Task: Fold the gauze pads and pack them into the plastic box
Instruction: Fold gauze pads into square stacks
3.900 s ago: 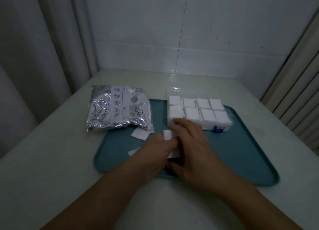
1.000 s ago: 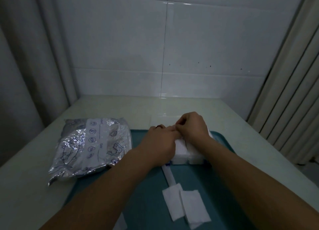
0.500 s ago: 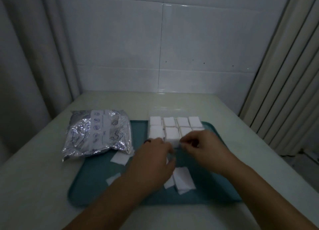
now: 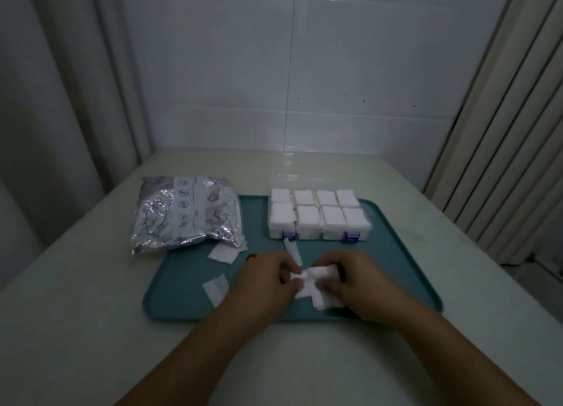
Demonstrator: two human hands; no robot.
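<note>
Near edge of teal tray [image 4: 396, 283]: both hands over one gauze pad [image 4: 316, 276]. Left hand [image 4: 262, 279] pinches the pad's left end with curled fingers; right hand [image 4: 356, 280] grips its right end, fingers curled round it. The pad is rumpled and held just above more loose gauze [image 4: 323, 299] lying flat on the tray beneath the hands (how many layers there, cannot tell).

Left of the hands, a single flat pad [image 4: 215, 288] on the tray; farther left and back, another pad [image 4: 224, 253] partly tucked under the foil bag [image 4: 185, 213], which overlaps the tray's far left corner and the pale surface [image 4: 76, 314].

A narrow white strip [image 4: 293, 251] lies between the hands and the plastic box [image 4: 320, 219].

Box sits at the tray's far side, lid open, eight compartments (two rows of four) each showing folded white gauze, two purple latches on its near wall.
</note>
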